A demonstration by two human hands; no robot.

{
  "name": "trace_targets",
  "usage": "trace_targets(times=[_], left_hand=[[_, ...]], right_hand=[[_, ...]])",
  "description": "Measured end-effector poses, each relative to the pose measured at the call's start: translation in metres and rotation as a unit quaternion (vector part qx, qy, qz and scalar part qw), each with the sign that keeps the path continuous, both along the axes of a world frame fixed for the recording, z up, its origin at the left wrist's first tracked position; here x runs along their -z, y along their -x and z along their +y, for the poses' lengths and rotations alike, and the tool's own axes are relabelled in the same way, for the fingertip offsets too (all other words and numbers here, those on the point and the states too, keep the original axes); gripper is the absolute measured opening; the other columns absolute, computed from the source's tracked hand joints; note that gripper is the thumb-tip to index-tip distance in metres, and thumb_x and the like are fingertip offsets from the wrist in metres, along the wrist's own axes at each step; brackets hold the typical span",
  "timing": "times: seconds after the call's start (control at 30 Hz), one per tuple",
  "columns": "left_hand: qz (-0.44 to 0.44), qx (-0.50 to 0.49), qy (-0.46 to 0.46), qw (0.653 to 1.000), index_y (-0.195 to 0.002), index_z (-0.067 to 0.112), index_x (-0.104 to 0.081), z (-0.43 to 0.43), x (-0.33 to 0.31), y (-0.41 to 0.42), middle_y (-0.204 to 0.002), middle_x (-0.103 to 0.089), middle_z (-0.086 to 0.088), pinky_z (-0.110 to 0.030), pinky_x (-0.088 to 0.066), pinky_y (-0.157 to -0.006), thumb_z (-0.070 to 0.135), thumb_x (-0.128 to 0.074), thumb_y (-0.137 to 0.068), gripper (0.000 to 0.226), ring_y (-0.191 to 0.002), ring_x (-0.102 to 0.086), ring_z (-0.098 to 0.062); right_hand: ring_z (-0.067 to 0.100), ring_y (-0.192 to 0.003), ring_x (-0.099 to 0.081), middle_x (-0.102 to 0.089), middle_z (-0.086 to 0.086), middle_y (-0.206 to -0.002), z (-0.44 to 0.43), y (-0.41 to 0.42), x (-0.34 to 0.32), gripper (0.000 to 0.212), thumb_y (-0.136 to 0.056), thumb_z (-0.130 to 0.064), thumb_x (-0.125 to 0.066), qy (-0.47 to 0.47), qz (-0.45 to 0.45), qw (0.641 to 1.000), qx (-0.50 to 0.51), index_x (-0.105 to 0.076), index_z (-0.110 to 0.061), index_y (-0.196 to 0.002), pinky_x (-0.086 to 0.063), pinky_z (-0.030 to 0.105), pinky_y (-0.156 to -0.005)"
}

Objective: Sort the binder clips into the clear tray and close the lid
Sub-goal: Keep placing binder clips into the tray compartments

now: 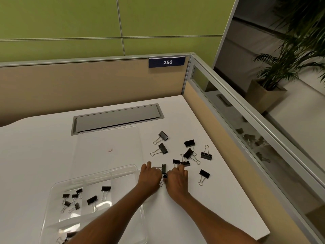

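1. The left hand (151,175) and right hand (176,178) meet just right of the clear tray (52,192), both pinching at one cluster of binder clips (164,170). The left looks clenched on a clip handle; whether the right's grip has closed on anything I cannot tell.
2. Two grips on tangled clips could pull against each other, so one may spring free and skid off.
3. Further right of the tray, loose clips (189,153) lie overlapped; lifting one by its wire may drag a neighbour along (handles hook easily).
4. In the tray, sorted clips (73,198) sit in two compartments; a hasty drop could land a size wrongly.
5. Behind the tray, the lid (107,147) lies flat on the worktop (35,147), not yet closed.
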State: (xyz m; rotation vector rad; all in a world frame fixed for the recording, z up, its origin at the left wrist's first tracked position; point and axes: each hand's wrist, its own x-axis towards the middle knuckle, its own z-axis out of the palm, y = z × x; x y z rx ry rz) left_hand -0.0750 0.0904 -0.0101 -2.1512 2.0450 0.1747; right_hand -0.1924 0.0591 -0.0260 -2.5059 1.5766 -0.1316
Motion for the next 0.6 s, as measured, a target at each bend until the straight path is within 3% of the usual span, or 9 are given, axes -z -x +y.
trace_targets(times=[0.1,0.2,0.3,0.6], left_hand=[[0.038,-0.013,0.03,0.999,-0.076,0.013,-0.046,0.001,0.002,-0.002,-0.08,-0.063,-0.007,-0.036,-0.028,-0.072,0.007,-0.049,-0.077,0.006,-0.09,-0.046,-0.026],[0.075,-0.044,0.058,0.995,-0.066,0.015,-0.039,0.0,0.006,-0.006,-0.063,-0.06,-0.006,-0.033,-0.028,-0.064,0.008,-0.058,-0.07,0.021,-0.076,-0.05,-0.026],[0.133,-0.078,0.08,0.985,-0.078,0.012,-0.047,0.0,0.007,-0.011,-0.077,-0.062,-0.006,-0.035,-0.029,-0.07,0.018,-0.051,-0.08,0.007,-0.086,-0.046,-0.026],[0.23,-0.156,0.154,0.948,-0.107,0.017,-0.06,0.006,-0.01,-0.029,-0.097,-0.07,0.002,-0.033,-0.027,-0.081,0.035,-0.06,-0.088,0.026,-0.107,-0.044,-0.022]], right_hand=[[0.024,-0.116,-0.044,-0.068,0.003,-0.099,0.0,0.001,0.001,0.014,-0.089,-0.027,-0.06,-0.001,-0.022,1.0,0.001,-0.069,-0.016,-0.093,-0.036,0.033,-0.09],[0.026,-0.121,-0.045,-0.068,0.007,-0.099,0.001,0.003,0.002,0.012,-0.087,-0.021,-0.063,0.003,-0.046,0.999,-0.004,-0.069,-0.012,-0.092,-0.039,0.035,-0.091],[0.026,-0.123,-0.045,-0.069,0.008,-0.099,0.002,0.003,0.003,0.012,-0.084,-0.019,-0.066,-0.003,-0.068,0.998,-0.001,-0.07,-0.011,-0.093,-0.038,0.036,-0.091],[0.025,-0.104,-0.054,-0.068,0.003,-0.088,0.004,-0.012,-0.02,0.024,-0.072,-0.015,-0.079,0.004,-0.125,0.992,0.021,-0.07,-0.013,-0.095,-0.039,0.036,-0.082]])
